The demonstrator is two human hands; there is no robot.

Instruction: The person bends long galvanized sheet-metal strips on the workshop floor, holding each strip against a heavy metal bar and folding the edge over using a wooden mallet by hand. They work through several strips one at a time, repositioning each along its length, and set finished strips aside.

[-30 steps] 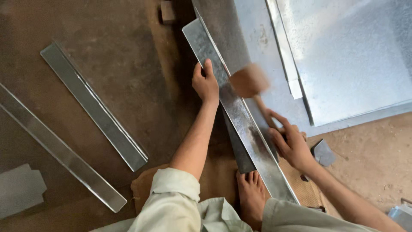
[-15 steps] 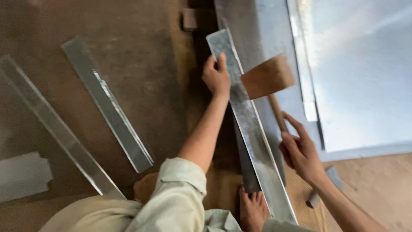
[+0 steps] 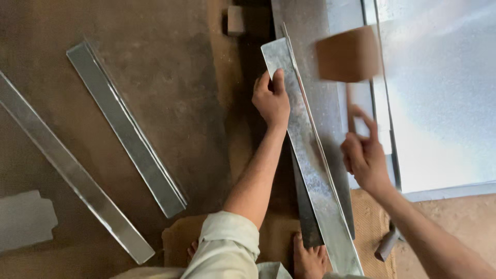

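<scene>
My left hand (image 3: 272,98) grips the left edge of a long folded strip of galvanised sheet metal (image 3: 310,165) that runs from the top middle down to my foot. My right hand (image 3: 364,155) holds the handle of a wooden mallet (image 3: 349,54), whose blurred brown head is raised above the strip's upper end. Under the strip lies a dark metal bar (image 3: 305,206). My bare foot (image 3: 310,261) rests at the strip's near end.
Two more folded metal strips (image 3: 126,129) (image 3: 72,170) lie on the brown floor at left, with a flat grey scrap (image 3: 26,219) beyond. A large galvanised sheet (image 3: 439,93) fills the right. A small wooden block (image 3: 236,20) sits at top. A metal tool (image 3: 386,245) lies on woven matting.
The mallet head has risen from beside the strip to high above its upper end. My left hand stays on the strip's edge. The view has shifted, so everything sits further right.
</scene>
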